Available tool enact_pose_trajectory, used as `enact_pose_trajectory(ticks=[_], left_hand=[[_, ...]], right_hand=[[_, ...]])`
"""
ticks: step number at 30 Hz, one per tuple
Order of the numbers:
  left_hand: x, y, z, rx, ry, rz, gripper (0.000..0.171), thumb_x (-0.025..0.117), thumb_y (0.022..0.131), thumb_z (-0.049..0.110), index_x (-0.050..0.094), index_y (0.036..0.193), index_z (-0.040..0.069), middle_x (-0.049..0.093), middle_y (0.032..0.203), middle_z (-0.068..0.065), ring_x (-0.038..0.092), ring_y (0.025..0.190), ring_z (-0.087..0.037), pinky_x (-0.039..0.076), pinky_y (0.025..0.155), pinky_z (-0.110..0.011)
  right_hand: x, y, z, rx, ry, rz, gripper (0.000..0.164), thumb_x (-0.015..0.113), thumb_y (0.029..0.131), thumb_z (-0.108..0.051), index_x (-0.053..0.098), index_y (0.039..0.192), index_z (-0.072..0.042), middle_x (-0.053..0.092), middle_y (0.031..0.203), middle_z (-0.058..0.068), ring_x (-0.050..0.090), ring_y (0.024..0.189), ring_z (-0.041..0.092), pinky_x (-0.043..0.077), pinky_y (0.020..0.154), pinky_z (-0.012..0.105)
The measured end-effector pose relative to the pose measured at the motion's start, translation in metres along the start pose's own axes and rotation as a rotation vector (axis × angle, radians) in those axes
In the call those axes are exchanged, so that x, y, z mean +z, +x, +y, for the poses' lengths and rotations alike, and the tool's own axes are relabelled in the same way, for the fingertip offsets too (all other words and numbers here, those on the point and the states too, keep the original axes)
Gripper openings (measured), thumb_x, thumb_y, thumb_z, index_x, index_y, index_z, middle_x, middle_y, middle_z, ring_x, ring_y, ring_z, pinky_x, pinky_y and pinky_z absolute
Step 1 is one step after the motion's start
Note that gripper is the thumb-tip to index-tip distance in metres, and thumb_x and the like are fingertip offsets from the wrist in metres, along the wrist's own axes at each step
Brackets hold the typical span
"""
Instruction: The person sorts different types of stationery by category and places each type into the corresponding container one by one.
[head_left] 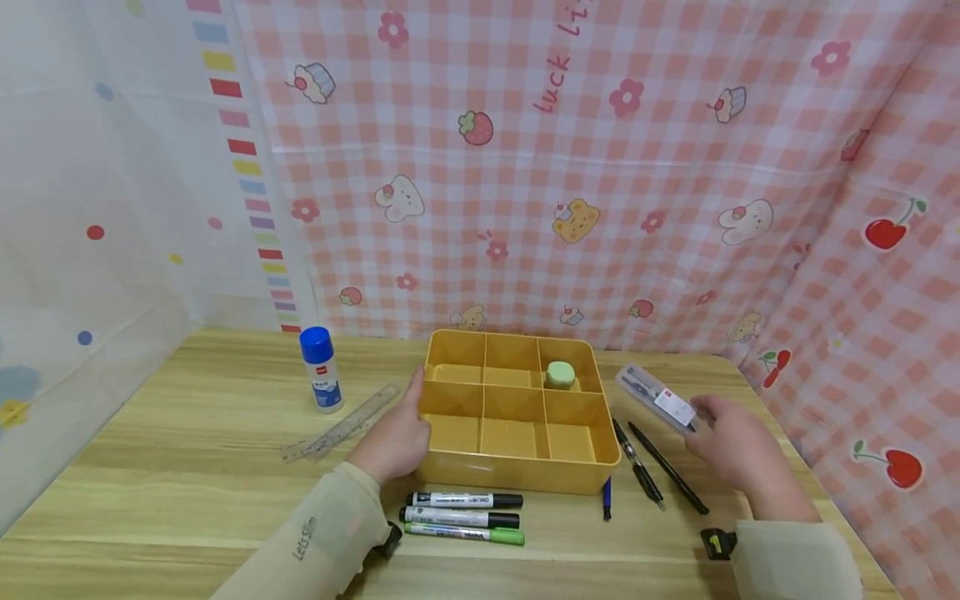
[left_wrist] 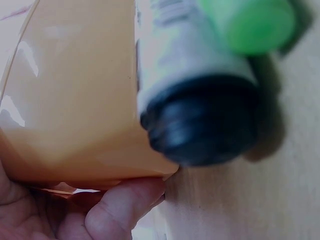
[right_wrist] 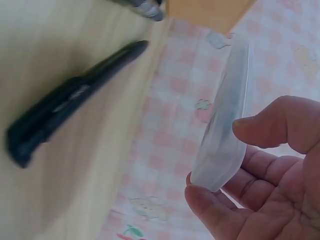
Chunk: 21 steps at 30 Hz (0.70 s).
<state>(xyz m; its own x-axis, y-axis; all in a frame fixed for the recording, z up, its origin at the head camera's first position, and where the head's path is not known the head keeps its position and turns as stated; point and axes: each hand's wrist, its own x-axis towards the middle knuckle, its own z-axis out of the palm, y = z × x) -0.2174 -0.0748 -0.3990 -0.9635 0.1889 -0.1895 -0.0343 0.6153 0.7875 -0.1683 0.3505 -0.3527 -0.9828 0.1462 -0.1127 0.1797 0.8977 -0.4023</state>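
At the right of the table (head_left: 187,483): a right hand (head_left: 731,442) pinches a clear plastic case (head_left: 647,394) by its near end, thumb on one face and bent fingers on the other.
Plastic case: right of the tray (head_left: 510,472), slanting from far left to near right, with a white label (head_left: 675,406) towards the held end (whether it touches the table, I cannot tell).
Left hand: (head_left: 397,437) against the tray's left wall, index finger straight along it and pointing to the far side; how far the other fingers curl is partly hidden.
Tray: yellow, six compartments in two rows of three, in the middle of the table; a small pale green block (head_left: 559,375) sits in the far right one.
Black pens: two, side by side between the tray and the right hand, the left one (head_left: 639,463) nearer the tray, the right one (head_left: 668,467) just beside it.
Blue pen: (head_left: 607,502) at the tray's near right corner, its far part hidden.
Markers: two black-capped ones (head_left: 461,500) and a green-capped one (head_left: 465,532), lying roughly parallel just near of the tray, the green nearest.
Glue bottle: (head_left: 322,375) upright at the left, blue cap on top.
Clear ruler: (head_left: 352,422) flat between bottle and left hand.
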Motion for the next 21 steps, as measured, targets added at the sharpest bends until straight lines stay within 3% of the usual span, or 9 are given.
enact_pose_trajectory(ticks=[7, 14, 21], left_hand=[[0.0, 0.0, 0.0, -0.005, -0.002, 0.0, 0.08, 0.036, 0.106, 0.008, -0.005, 0.17, 0.031, 0.036, 0.169, -0.018, 0.05, 0.146, -0.04, 0.033, 0.124, -0.064], [0.0, 0.0, 0.0, -0.01, 0.004, 0.0, 0.08, 0.036, 0.105, 0.008, -0.005, 0.17, 0.031, 0.04, 0.167, -0.019, 0.058, 0.137, -0.037, 0.037, 0.121, -0.063], [0.0, 0.001, -0.001, -0.006, -0.007, -0.001, 0.08, 0.036, 0.105, 0.008, -0.005, 0.17, 0.031, 0.036, 0.169, -0.018, 0.048, 0.147, -0.041, 0.033, 0.124, -0.064]], right_hand=[[-0.008, -0.01, -0.016, -0.012, -0.009, -0.003, 0.068, 0.069, 0.095, -0.017, 0.043, 0.153, 0.006, 0.055, 0.143, 0.035, 0.059, 0.097, 0.037, 0.05, 0.068, 0.035], [-0.013, -0.021, -0.03, -0.069, 0.009, -0.014, 0.066, 0.068, 0.091, -0.014, 0.048, 0.151, 0.004, 0.059, 0.14, 0.033, 0.059, 0.087, 0.029, 0.046, 0.062, 0.032], [-0.014, -0.026, -0.041, -0.138, -0.007, -0.024, 0.06, 0.069, 0.09, -0.012, 0.054, 0.147, 0.003, 0.064, 0.138, 0.027, 0.06, 0.091, 0.028, 0.048, 0.073, 0.036]])
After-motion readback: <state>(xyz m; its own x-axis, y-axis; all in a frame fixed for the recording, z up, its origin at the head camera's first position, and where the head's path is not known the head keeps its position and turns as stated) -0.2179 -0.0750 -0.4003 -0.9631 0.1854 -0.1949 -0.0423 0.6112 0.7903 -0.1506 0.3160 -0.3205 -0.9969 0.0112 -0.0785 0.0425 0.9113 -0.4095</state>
